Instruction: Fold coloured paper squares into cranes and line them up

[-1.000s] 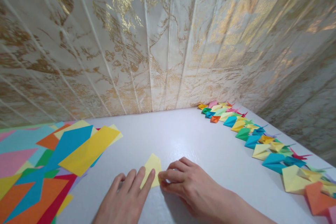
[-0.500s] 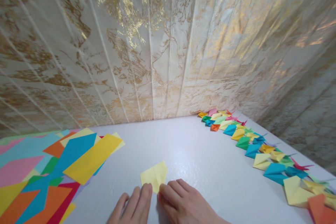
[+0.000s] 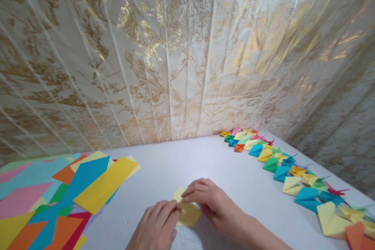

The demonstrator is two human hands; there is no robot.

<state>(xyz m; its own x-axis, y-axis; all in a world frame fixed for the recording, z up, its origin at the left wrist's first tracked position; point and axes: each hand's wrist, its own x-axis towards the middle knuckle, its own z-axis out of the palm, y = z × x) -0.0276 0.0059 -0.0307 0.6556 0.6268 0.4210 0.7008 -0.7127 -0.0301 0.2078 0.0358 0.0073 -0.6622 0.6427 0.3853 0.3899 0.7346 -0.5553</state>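
A small pale yellow piece of folded origami paper (image 3: 189, 215) is at the near middle of the white table. My left hand (image 3: 158, 222) grips its left side, fingers bent together and the thumb low near the edge. From the right, my right hand (image 3: 209, 201) reaches over the sheet and pinches its upper part with the fingertips. One flap shows beyond the fingers, and a wider part lies nearer to me between both hands. The fingers cover the middle of the paper.
Overlapping coloured paper sheets (image 3: 104, 185) spread over the table's left side. Along the right edge runs a long row of folded paper figures (image 3: 281, 173) in many colours. A white and gold patterned curtain (image 3: 164, 66) hangs behind the white table (image 3: 152, 172).
The yellow paper has turned and come nearer to me. My right hand has moved up over it, and my left hand has closed in on its left side. The view has tilted slightly.
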